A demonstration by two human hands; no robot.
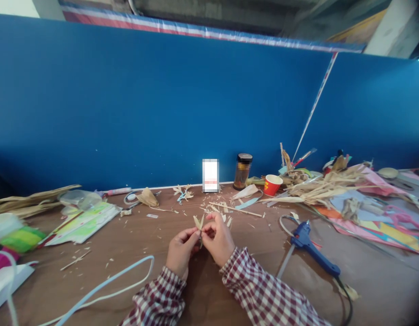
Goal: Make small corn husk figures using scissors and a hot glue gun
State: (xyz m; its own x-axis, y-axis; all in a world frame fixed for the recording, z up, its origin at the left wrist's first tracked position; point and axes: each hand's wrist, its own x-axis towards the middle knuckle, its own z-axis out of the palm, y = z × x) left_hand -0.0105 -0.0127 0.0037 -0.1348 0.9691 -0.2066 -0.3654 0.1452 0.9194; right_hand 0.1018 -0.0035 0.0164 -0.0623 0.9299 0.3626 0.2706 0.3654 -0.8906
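Observation:
Between my two hands is a small piece made of pale corn husk strips (199, 222), its pointed ends sticking up past my fingertips. My left hand (182, 250) pinches it low down with thumb and fingers. From the other side my right hand (219, 237) grips it between thumb and forefinger, the remaining fingers curled. The piece's lower part is mostly hidden by my fingers. Just beyond my hands lie husk scraps (223, 207) and a thin stick (245, 211). To the right, a blue glue gun (314, 249) rests on the brown table (250, 290).
A dark-lidded jar (243, 172) and a red paper cup (273, 185) stand at the back. Dried husks (325, 188) and coloured paper (375, 226) pile up at right. Light-blue tubing (110, 277) loops at front left. A painted sheet (89, 224) lies left, before a blue partition (161, 99).

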